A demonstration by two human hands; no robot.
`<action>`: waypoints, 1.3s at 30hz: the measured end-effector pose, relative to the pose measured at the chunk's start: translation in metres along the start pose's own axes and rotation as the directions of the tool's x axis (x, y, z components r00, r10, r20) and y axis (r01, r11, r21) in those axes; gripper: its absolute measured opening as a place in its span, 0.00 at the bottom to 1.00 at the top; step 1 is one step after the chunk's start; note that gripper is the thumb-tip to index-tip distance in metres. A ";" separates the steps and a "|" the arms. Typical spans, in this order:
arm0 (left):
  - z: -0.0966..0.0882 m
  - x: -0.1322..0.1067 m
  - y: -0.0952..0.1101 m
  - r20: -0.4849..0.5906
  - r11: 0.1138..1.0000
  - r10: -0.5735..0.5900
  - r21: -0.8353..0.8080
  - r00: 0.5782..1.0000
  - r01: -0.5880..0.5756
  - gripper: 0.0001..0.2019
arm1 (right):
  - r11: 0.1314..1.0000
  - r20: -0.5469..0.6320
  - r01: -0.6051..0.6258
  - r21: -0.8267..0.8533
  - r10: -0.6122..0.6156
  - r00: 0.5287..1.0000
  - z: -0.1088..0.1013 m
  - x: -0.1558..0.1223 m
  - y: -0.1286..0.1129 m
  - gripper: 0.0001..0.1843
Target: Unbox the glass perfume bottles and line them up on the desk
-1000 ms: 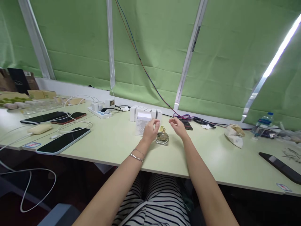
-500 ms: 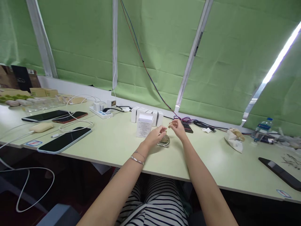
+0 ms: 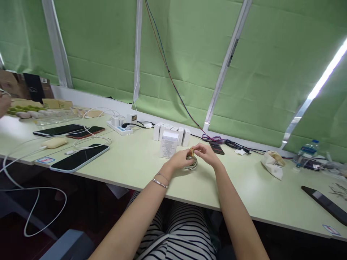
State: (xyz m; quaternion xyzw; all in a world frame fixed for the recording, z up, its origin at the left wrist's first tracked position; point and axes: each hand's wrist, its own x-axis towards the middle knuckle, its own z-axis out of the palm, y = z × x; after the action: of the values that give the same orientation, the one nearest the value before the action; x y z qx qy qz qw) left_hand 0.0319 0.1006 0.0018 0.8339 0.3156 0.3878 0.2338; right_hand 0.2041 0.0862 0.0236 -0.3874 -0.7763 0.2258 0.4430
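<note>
A small round glass bottle (image 3: pixel 193 166) with a gold-coloured cap (image 3: pixel 192 151) is on the table in front of me. My left hand (image 3: pixel 180 159) is closed around the bottle's left side, its fingers partly hiding the glass. From the right, the fingertips of my right hand (image 3: pixel 205 153) pinch the gold cap at the bottle's top. Just behind my left hand stands a white printed card or small box (image 3: pixel 168 146), covered in fine text.
Several white boxes (image 3: pixel 164 130) stand in a row behind. Phones (image 3: pixel 80 159), a power strip (image 3: pixel 119 128) and white cables lie left. On the right are a crumpled pouch (image 3: pixel 272 164), a dark phone (image 3: pixel 325 204) and a water bottle (image 3: pixel 309 148). Another person's hand (image 3: pixel 3 103) shows far left.
My right hand, which held a thin pale-gold piece above the bottle, has come down to its top. My left hand stays at the bottle. The view has shifted slightly; another person's hand appears far left.
</note>
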 end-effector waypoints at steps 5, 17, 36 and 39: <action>0.001 0.001 -0.003 0.047 0.997 0.002 0.076 0.999 -0.005 0.12 | 0.999 -0.007 -0.035 -0.020 0.034 0.999 -0.001 -0.002 0.001 0.10; -0.007 0.002 0.006 -0.223 0.985 0.172 0.043 0.960 -0.167 0.16 | 0.996 0.078 -0.070 -0.059 0.075 0.994 0.001 -0.006 -0.002 0.17; -0.061 0.003 -0.074 -0.183 0.864 -0.328 -0.455 0.927 0.216 0.43 | 0.973 0.084 -0.085 -0.216 0.105 0.991 0.016 -0.011 -0.008 0.24; -0.059 -0.002 -0.064 -0.078 0.860 -0.271 -0.467 0.960 0.205 0.31 | 0.990 -0.096 -0.015 -0.142 0.001 0.995 0.008 -0.010 -0.014 0.23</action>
State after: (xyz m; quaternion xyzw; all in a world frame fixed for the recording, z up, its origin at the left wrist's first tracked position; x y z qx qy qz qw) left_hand -0.0386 0.1520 -0.0051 0.6812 0.3325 0.4765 0.4454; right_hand 0.1949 0.0697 0.0240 -0.4317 -0.7667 0.1526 0.4501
